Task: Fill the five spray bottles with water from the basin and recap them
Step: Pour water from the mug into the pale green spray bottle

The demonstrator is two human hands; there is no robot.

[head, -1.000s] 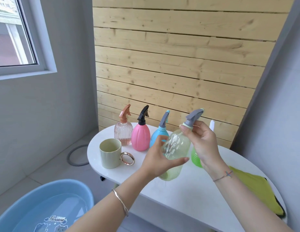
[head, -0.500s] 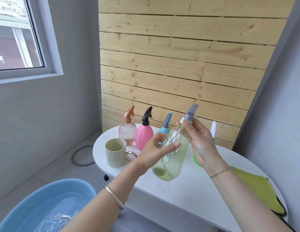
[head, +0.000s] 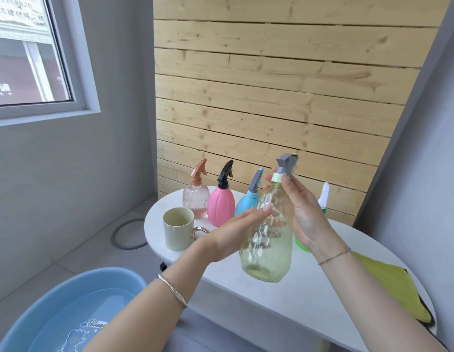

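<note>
Blue basin (head: pixel 43 298) is nearest, on the floor low and left of the clear bottle. It holds water, with a cartoon print showing through. Two bare forearms reach in from the bottom edge, with a thin bangle on the left wrist and a cord bracelet on the right.

Clear bottle (head: pixel 267 250), pale yellow-green, is between the hands over the front of the white bench (head: pixel 304 293), leaning slightly. Cannot tell whether its base touches the bench.

Left hand (head: pixel 231 237): grip released, fingers straight and laid against the bottle's left side.

Right hand (head: pixel 304 217): grip clenched round the bottle's neck, thumb on the pale collar under the grey spray head (head: pixel 286 165), which sits on the bottle.

Left of the clear bottle, a pale green mug (head: pixel 177 229) with a gold handle stands on the bench. Behind the clear bottle and to its left, three capped bottles stand in a row: blue bottle (head: pixel 247 203), pink bottle (head: pixel 220 205), and ribbed peach bottle (head: pixel 195 199) farthest left.

Right of the clear bottle, a green bottle (head: pixel 323 199) is mostly hidden behind the right hand, with its white top showing. Yellow cloth (head: pixel 388 285) lies on the bench well to the right.

Grey ring (head: pixel 119 232) lies on the floor beyond the mug. A wood-slat wall stands behind the row.
</note>
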